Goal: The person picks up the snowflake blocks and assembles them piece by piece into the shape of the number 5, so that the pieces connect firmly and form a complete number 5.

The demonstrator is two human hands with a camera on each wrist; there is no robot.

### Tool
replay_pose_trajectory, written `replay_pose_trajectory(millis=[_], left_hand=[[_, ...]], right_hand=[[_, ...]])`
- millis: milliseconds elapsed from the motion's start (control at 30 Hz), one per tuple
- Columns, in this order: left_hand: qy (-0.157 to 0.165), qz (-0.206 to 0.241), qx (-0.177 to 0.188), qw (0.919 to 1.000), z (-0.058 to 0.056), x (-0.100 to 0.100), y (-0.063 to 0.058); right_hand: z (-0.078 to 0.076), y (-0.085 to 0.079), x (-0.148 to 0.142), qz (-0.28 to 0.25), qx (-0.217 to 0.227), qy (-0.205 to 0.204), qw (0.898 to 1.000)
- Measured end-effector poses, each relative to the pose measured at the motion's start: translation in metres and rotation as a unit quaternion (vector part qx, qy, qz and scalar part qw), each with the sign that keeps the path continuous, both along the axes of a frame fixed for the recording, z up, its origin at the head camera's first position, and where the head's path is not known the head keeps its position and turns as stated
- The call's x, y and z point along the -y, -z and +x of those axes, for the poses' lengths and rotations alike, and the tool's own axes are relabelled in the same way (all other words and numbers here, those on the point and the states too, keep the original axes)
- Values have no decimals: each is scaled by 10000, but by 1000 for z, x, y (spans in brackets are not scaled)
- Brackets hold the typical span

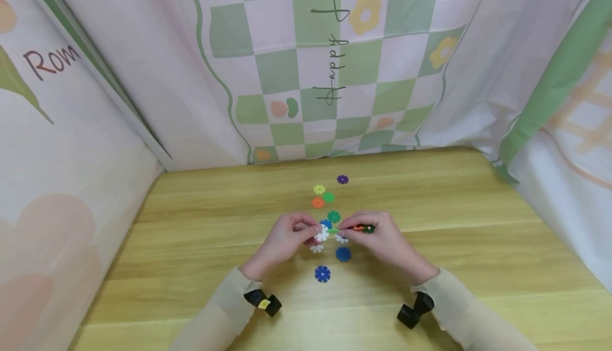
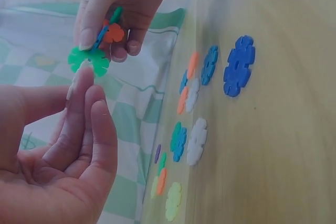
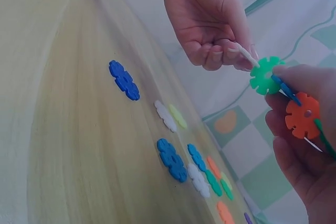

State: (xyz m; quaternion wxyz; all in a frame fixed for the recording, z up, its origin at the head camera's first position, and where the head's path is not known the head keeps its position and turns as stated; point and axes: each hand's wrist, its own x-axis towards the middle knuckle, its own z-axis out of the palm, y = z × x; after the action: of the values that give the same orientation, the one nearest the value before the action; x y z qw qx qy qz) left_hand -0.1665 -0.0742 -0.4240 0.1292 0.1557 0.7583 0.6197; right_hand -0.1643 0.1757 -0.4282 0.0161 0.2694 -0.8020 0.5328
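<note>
wooden table (image 1: 201,234), linked discs (image 3: 296,116) in fingers (image 3: 291,163)

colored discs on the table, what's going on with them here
A person is joining notched plastic discs with both hands. The left hand pinches a white disc, while the right hand holds a chain of joined discs. The bright green disc at the chain's end meets the white one at the edge; how firmly they are slotted is hard to tell. More loose discs lie on the wooden table.
</note>
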Motion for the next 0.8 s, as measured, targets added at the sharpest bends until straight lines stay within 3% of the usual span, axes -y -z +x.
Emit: replay_pose_trajectory(millis=[300, 800], left_hand=[[-230, -109, -78, 9996, 3, -3, 1], [-259, 134, -92, 9995, 0, -4, 0]], right_hand=[[0, 2, 3, -95, 163, 85, 9998], [-1, 0, 6, -313, 44, -13, 9995]])
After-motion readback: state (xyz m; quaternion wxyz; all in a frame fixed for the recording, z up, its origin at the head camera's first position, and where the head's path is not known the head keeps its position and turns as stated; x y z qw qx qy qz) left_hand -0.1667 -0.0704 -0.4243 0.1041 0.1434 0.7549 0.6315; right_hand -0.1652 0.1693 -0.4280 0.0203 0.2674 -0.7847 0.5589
